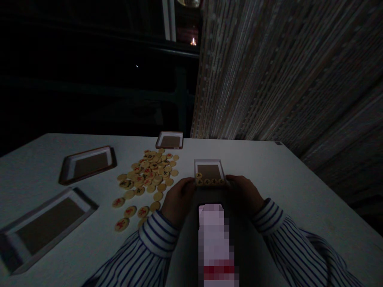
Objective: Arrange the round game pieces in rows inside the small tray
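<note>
Both hands meet at a small open box that sits on the bench straight ahead of the person. The left hand is at the box's near left corner and the right hand at its near right corner. The fingers of both are curled in against the near edge. In the dim light I cannot tell whether they grip the box wall or press on what lies inside.

Inside, a single row of discs lies along the near wall. The rest of the brown floor is bare. The step in hand looks to be lining discs up in the box, with the first row just laid and being squared.

A loose pile of the same tan discs, marked in red or black, spreads over the bench to the left of the box, near the left hand but apart from it. A second row would call for one hand to let go and reach left to the pile while the other steadies the box. Each disc would then have to go down flat, touching the row already there.

A small tray lies beyond the pile. Two larger trays lie further left, one farther off and one nearer.
</note>
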A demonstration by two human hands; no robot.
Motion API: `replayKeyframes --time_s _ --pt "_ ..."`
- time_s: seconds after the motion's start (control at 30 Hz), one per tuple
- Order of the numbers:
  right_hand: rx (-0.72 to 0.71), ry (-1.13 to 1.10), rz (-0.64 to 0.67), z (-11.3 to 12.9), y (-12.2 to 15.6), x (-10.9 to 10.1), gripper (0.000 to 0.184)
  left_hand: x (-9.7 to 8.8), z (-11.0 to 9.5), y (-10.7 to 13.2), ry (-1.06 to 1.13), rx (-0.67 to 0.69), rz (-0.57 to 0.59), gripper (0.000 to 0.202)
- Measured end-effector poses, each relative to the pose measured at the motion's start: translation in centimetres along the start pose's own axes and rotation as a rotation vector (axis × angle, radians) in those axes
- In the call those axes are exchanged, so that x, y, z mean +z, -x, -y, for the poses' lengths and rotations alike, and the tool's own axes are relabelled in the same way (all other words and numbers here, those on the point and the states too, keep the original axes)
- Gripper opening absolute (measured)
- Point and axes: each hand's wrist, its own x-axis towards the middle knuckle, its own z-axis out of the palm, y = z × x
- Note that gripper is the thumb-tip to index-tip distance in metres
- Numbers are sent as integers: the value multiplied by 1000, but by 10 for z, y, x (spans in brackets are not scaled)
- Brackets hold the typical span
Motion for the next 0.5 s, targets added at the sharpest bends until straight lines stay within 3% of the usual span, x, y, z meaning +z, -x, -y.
replayKeyframes --time_s 0.2,0.5 --pt "-7 -50 -159 -6 3 7 30 -7 -18 0 57 -12 -162 24" --pt "-50 -65 -211 -12 3 10 31 -28 -36 3 57 85 -353 26"
